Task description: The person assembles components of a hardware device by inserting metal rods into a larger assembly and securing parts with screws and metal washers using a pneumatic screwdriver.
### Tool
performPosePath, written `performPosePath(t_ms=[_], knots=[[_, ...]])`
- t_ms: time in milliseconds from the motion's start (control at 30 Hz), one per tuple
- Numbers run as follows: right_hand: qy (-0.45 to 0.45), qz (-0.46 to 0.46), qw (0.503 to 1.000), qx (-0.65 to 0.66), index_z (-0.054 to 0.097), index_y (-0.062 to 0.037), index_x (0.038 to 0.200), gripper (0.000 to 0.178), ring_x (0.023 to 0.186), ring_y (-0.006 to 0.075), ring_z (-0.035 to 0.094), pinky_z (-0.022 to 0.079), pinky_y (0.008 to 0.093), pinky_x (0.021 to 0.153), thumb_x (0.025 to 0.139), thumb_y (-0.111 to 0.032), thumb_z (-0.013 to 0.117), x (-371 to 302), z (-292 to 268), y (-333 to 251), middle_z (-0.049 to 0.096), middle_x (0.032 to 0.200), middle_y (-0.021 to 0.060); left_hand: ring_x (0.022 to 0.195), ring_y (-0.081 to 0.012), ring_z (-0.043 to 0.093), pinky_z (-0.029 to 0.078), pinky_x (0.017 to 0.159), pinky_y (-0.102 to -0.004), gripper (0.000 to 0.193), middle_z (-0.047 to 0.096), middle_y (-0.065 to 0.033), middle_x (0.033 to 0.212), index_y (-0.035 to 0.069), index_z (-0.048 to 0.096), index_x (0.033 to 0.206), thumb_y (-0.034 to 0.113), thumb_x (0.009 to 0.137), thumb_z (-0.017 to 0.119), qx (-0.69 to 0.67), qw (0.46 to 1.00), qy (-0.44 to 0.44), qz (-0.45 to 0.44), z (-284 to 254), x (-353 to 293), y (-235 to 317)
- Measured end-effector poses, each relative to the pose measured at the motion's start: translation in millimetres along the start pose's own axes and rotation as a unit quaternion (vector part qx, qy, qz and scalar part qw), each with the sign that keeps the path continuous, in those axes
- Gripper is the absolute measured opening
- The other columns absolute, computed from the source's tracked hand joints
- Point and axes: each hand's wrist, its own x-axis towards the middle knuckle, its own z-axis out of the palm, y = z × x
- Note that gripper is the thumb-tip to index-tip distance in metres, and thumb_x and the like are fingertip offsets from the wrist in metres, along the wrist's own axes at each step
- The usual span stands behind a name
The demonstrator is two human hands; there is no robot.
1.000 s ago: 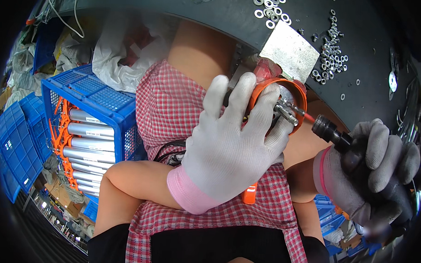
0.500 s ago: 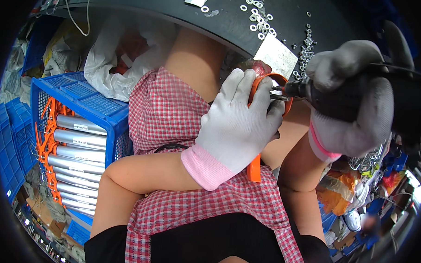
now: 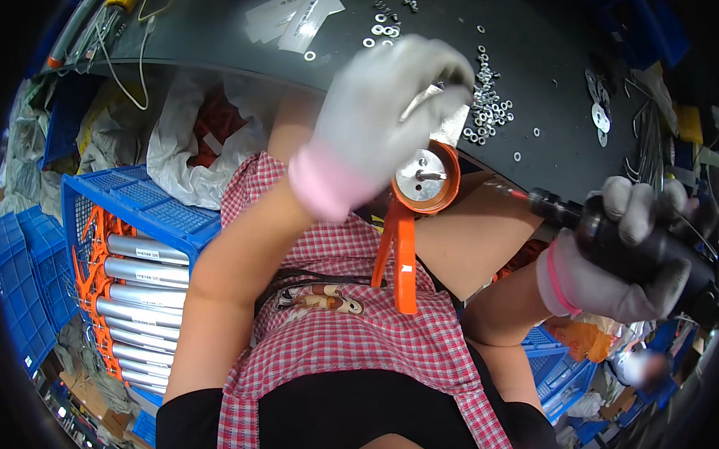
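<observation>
My left hand [image 3: 379, 114], in a white glove with a pink cuff, is over the near edge of the dark table, somewhat blurred. Its fingers curl toward the thumb; whatever they pinch cannot be made out. Below it, an orange caulking gun [image 3: 406, 258] rests between my thighs, its round end turned up. Inside that end lies a silver disc [image 3: 419, 176] with a bolt or rod at its middle. My right hand [image 3: 611, 265], gloved too, is wrapped round a black power screwdriver [image 3: 632, 246]. The screwdriver's bit points left toward the disc, apart from it.
Nuts [image 3: 490, 110] and washers [image 3: 382, 31] lie scattered on the dark table [image 3: 539, 72], near white labels [image 3: 295, 16]. Silver discs [image 3: 601, 114] lie farther right. On my left, a blue crate [image 3: 139, 193] holds several silver tubes [image 3: 148, 272] with orange parts. A white bag [image 3: 175, 163] hangs beside it.
My left hand has let go of the caulking gun and risen to the table edge. My right hand has drawn the power screwdriver back to the right, uncovering the disc.
</observation>
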Motion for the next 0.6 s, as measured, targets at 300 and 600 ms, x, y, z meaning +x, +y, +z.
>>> performPosePath(t_ms=[300, 600], knots=[[0.063, -0.007, 0.998, 0.020, 0.037, -0.0100, 0.134, 0.048, 0.064, 0.0118, 0.047, 0.035, 0.0286, 0.059, 0.089, -0.023, 0.049, -37, -18, 20, 0.051, 0.114, 0.0183, 0.098, -0.0244, 0.058, 0.048, 0.082, -0.0397, 0.027, 0.061, -0.0049, 0.094, 0.015, 0.069, 0.092, 0.033, 0.072, 0.069, 0.388, 0.873, -0.292, -0.038, 30, 63, -40], [0.098, -0.002, 0.994, 0.054, 0.034, -0.0103, 0.135, 0.049, 0.070, 0.0161, 0.054, 0.039, 0.0320, 0.063, 0.090, -0.021, 0.050, -40, -12, 26, 0.051, 0.115, 0.0189, 0.087, -0.0303, 0.062, 0.049, 0.077, -0.0376, 0.024, 0.063, -0.0130, 0.089, 0.006, 0.058, 0.098, 0.020, 0.079, 0.063, 0.212, 0.932, -0.294, -0.009, 21, 60, -53]])
